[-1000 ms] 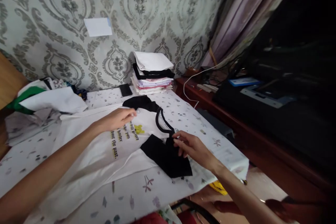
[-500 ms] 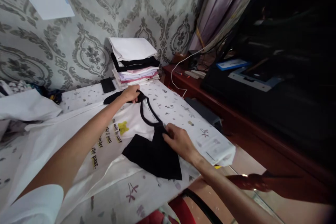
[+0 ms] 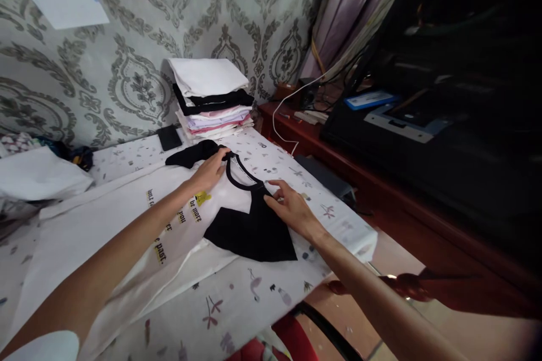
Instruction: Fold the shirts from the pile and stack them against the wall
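A white T-shirt point(image 3: 105, 211) with black sleeves and a black neckband lies spread on the table, its collar pointing away to the right. Dark lettering and a small yellow bear are printed on its front, partly covered by my left arm. My left hand point(image 3: 212, 171) rests on the far shoulder beside the neckband, fingers stretched out. At the near shoulder, my right hand point(image 3: 293, 210) touches the black fabric with its thumb and fingers apart. The near black sleeve point(image 3: 249, 231) lies flat below it.
A stack of folded clothes point(image 3: 212, 96) stands against the wall, with a black flat object point(image 3: 169, 138) beside it. Crumpled clothes point(image 3: 42, 172) lie at the left. A red-brown wooden stand point(image 3: 381, 197) with a large dark screen point(image 3: 457, 124) borders the table's right side.
Both hands have loosened from the shirt's shoulders, and their fingers are straighter. The shirt's far sleeve lies more spread out. The view has shifted slightly.
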The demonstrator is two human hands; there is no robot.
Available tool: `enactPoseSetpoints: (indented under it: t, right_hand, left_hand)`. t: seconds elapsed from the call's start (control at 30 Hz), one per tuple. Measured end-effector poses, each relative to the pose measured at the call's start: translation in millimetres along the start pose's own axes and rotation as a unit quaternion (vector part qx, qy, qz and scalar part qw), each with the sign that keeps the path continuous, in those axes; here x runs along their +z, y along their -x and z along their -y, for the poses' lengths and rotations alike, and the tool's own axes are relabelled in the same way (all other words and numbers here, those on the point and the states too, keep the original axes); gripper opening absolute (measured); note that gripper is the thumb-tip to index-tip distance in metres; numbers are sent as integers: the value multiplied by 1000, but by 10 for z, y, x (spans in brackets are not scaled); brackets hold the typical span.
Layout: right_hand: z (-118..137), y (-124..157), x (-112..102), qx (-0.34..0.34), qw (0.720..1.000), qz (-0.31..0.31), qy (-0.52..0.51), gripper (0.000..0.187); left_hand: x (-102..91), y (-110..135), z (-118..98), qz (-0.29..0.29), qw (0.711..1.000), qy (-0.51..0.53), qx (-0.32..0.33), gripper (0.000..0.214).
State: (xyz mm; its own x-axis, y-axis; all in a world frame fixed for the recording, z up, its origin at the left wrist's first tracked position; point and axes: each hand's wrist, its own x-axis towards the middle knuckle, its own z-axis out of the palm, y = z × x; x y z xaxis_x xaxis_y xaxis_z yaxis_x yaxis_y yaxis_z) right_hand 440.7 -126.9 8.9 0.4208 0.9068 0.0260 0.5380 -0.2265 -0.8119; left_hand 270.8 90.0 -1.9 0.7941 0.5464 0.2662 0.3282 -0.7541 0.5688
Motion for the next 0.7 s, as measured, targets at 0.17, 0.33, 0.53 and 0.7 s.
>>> enactPoseSetpoints:
  t: [0.17,0.33,0.53,0.7]
  right_hand:
    - [104,-227,89,-3,1000,5,24,41]
    - [151,-221,56,-21,978,-2,209,38]
    - [376,-453,193,-159,940,-23,302,31]
    - [800,-976,769,-325,898,117,273,20]
  left_hand:
    - [116,449,-414,5,996,-82,36,28]
    - [-48,528,-330,29,988,-142,54,24]
    - [-485,175,139,-58,940,-316,-112,39]
    - [-588,-150,227,-33,926,-338,-163,32]
